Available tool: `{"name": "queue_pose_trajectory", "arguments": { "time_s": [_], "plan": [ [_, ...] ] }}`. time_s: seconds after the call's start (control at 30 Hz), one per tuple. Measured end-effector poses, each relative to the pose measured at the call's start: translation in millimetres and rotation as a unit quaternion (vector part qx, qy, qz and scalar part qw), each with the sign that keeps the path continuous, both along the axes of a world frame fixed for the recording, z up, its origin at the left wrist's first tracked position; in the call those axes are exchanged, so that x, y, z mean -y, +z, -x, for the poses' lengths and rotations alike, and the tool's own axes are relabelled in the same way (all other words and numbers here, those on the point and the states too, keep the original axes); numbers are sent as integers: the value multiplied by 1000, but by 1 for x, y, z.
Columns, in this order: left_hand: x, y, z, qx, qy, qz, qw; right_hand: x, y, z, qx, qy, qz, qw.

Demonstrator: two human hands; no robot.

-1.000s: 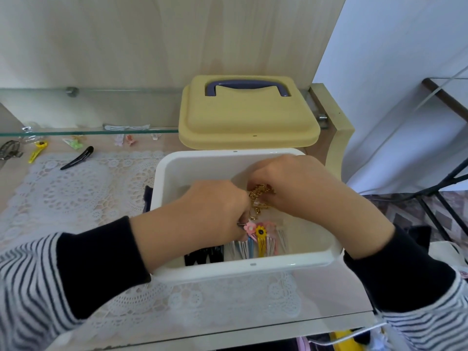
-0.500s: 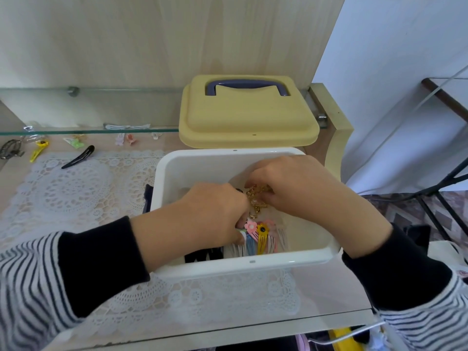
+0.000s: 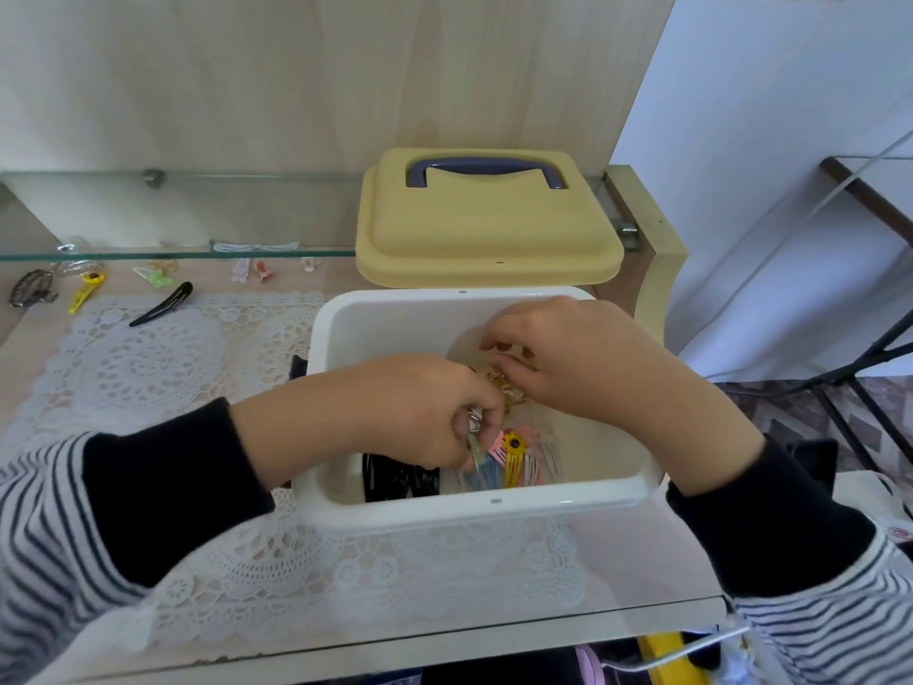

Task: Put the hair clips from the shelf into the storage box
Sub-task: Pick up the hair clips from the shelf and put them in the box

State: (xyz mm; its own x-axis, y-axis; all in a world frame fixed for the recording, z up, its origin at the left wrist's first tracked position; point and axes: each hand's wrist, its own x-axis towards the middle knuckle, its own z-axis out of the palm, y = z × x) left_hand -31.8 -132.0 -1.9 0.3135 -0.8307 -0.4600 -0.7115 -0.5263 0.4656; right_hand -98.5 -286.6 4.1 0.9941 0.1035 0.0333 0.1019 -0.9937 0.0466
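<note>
Glossy white plastic storage box (image 3: 494, 506), matt yellow lid (image 3: 486, 242), lace mat (image 3: 148, 358).

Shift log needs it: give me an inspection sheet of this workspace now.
Surface: wooden shelf with lace mat.
Job's things: white storage box, open, holding black clips and coloured clips; loose clips lie on the shelf at far left.
Clutter: yellow lid behind the box.
Hands: left hand pinches small clips; right hand pinches gold clip; both are over the box.
Cables: white cable at lower right.
Surroundings: glass shelf, wood panel, dark metal frame at right.
</note>
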Motion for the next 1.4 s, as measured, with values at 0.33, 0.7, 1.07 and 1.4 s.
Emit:
{"name": "queue_pose_trajectory", "arguments": {
  "time_s": [0.33,0.7,1.07,1.4],
  "plan": [
    [3,-4,-7,-61,-3,-3,998,0,2,1,-4,0,-5,1000],
    [2,-4,-3,4,36,67,997,-1,4,2,-12,-11,-2,1000],
    [-9,4,9,105,-99,-13,989,-8,9,4,-16,-6,-19,1000],
    [0,2,12,179,-193,-49,963,-3,4,0,-6,-4,-13,1000]
  ]
}}
